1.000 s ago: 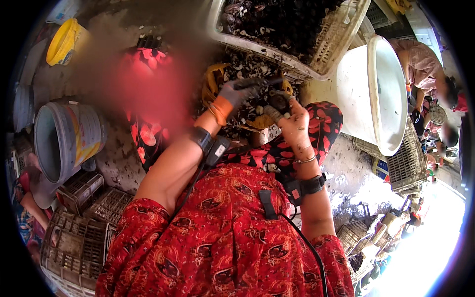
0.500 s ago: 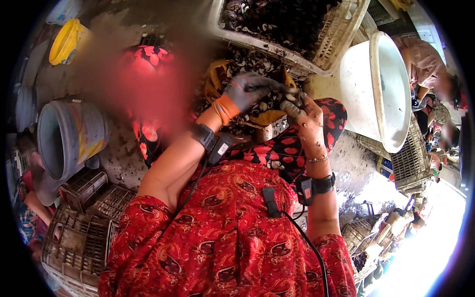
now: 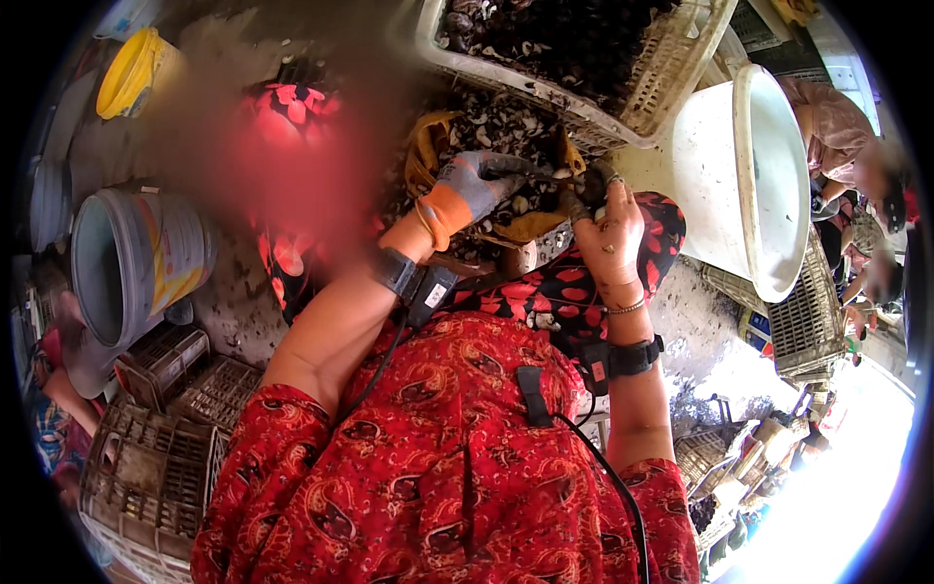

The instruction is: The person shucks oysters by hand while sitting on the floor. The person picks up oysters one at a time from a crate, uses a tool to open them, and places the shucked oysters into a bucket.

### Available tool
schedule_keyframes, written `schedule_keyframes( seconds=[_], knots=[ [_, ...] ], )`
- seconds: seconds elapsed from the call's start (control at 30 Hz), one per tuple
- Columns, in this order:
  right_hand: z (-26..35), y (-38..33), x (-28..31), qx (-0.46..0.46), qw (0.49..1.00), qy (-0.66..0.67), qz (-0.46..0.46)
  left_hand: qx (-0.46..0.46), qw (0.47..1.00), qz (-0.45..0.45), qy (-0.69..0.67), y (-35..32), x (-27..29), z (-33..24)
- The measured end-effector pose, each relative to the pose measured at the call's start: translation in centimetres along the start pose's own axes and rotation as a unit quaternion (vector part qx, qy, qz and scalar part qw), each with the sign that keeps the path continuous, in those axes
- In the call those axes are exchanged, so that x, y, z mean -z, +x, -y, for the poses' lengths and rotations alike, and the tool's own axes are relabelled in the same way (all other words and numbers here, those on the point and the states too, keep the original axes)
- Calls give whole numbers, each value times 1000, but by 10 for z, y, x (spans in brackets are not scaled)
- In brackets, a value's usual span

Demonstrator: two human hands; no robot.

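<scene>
My left hand point(image 3: 470, 190) wears a grey glove with an orange cuff. Its fingers are closed together and point to the right, where a small pale bit point(image 3: 561, 173) shows at their tips; I cannot make out what they grip. Close beside them my right hand point(image 3: 610, 238), with dirty covers on some fingers, is closed around a dark shellfish point(image 3: 590, 185) that its fingers partly hide. Below both hands lies a heap of dark and pale shells point(image 3: 501, 127), bordered by torn yellow-orange material point(image 3: 425, 161).
A pale plastic crate point(image 3: 545, 90) of dark shellfish stands ahead. To the right is a large white tub point(image 3: 744, 185). A grey bucket point(image 3: 136, 273), a yellow bucket point(image 3: 131, 78) and slatted crates point(image 3: 146, 477) stand left. People point(image 3: 842, 127) are at the right edge.
My right hand has turned more upright, with its fingers now pointing up. My left hand has shifted slightly, and a dark shellfish shows more clearly between the hands.
</scene>
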State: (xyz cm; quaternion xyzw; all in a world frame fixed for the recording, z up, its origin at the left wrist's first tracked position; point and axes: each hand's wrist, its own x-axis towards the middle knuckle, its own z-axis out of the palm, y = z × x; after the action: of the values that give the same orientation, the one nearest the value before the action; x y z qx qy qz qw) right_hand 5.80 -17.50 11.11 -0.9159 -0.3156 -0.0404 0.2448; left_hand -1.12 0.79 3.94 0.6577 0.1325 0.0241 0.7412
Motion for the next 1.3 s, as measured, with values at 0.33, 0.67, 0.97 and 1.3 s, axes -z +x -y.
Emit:
schedule_keyframes(
  seconds=[0.33,0.67,0.97,1.3],
  knots=[
    [34,-16,-28,-254,825,449,231,-127,991,-24,34,7,-8,12],
    [45,4,11,-308,754,574,91,-241,952,-73,173,11,13,-7],
    [39,3,10,-254,792,547,95,-302,930,-17,208,0,2,-29],
    [28,-1,3,-265,727,629,71,29,987,-61,148,23,24,23]
  ],
)
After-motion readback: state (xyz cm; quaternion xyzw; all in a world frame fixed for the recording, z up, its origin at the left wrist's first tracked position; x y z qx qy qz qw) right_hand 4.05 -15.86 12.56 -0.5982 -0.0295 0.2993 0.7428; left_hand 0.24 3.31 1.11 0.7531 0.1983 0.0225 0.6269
